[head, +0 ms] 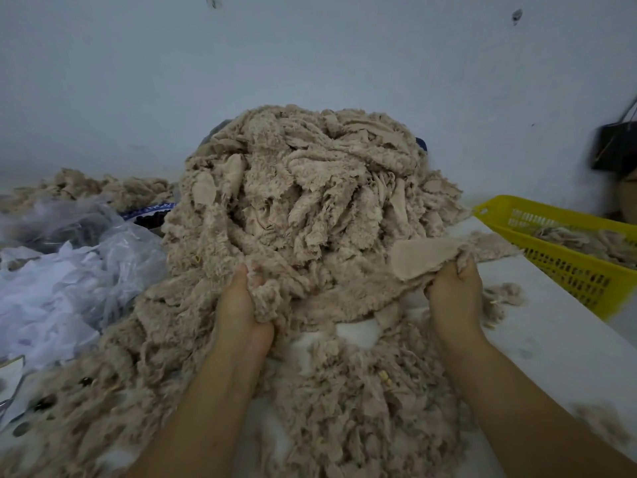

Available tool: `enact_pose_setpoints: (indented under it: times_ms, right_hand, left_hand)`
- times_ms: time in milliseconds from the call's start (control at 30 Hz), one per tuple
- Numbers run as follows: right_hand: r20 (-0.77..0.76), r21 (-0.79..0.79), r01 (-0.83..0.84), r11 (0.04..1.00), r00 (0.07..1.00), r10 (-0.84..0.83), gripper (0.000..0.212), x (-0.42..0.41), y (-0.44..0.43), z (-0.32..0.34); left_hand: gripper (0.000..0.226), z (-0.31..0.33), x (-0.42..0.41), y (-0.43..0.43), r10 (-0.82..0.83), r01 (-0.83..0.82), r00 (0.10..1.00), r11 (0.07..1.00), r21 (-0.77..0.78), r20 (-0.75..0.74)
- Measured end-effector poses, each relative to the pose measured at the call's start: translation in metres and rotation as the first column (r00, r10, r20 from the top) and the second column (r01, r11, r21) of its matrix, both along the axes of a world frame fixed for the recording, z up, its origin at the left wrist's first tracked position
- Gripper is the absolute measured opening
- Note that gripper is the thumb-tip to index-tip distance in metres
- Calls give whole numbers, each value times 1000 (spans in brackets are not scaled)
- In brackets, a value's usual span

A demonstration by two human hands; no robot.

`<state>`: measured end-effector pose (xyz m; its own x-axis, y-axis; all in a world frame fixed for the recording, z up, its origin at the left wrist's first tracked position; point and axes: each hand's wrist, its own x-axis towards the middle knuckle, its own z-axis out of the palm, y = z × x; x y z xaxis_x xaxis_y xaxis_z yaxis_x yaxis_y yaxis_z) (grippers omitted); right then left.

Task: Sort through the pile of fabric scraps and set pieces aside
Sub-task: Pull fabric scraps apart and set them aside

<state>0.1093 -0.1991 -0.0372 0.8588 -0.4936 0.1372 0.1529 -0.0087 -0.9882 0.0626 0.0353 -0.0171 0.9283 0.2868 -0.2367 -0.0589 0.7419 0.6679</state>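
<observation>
A tall pile of beige fleecy fabric scraps (303,201) fills the middle of the white table (558,343), and loose scraps spread toward me. My left hand (243,301) grips a bunch of fleece at the pile's lower front. My right hand (453,291) grips a flat beige piece (427,251) at the pile's right foot, with its smooth backing turned up. The fingertips of both hands are buried in fabric.
A yellow slotted plastic basket (568,267) with some beige scraps inside stands at the right edge. Clear plastic bags with white scraps (69,281) lie at the left. More beige scraps (103,188) sit at the back left. A wall stands close behind, with a dark object (617,146) at the far right.
</observation>
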Motion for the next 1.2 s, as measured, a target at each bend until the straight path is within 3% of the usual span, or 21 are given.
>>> enact_pose_setpoints:
  times_ms: [100,200,300,367,467,533,600,633,833,900,1000,1067,1133,1200]
  right_hand:
    - [-13,-141,-41,989,999,40,18,-5,0,2]
    - [69,-382,-240,892,956,286,21,-21,14,7]
    - [263,-551,-218,805,871,416,40,-38,27,14]
    - [297,-672,-169,721,831,471,53,-43,35,15]
    - [27,-752,-402,522,773,634,59,-47,47,12]
    - [-137,-805,-470,362,742,657,58,-46,52,5]
    - [-148,-861,-420,286,746,649,30,-42,52,-2]
    - [-113,-880,-381,283,747,655,20,-40,51,-3]
    - [-26,-880,-294,373,814,580,36,-37,42,3]
    - [-10,-829,-297,475,855,518,36,-34,34,4]
    - [32,-723,-331,606,860,509,58,-34,25,7]
    - [57,-772,-292,565,853,518,50,-36,29,8]
    - [64,-817,-282,503,823,565,17,-36,34,7]
    - [-7,-850,-330,411,787,617,44,-33,37,4]
  left_hand:
    - [34,1,-1,1,-18,20,999,999,-35,35]
    - [35,-1,-1,-3,-69,80,994,988,-130,86]
    - [48,-3,-2,-7,-130,156,981,970,-185,142]
    - [42,-3,-3,-10,-176,207,971,958,-198,163]
    - [34,-1,-7,-21,-306,330,937,933,-140,170]
    - [26,0,-11,-28,-379,392,914,917,-76,147]
    - [27,-1,-11,-29,-383,395,910,917,-53,158]
    - [26,0,-10,-28,-369,384,914,922,-60,171]
    - [25,1,-8,-17,-293,319,935,941,-110,199]
    - [25,0,-7,-10,-261,293,942,946,-138,211]
    - [28,-1,-6,-8,-316,335,925,940,-63,210]
    - [41,-3,-9,-13,-420,419,893,907,41,161]
    - [56,-3,-14,-20,-563,539,819,820,195,105]
    - [61,-3,-18,-25,-613,563,789,752,342,49]
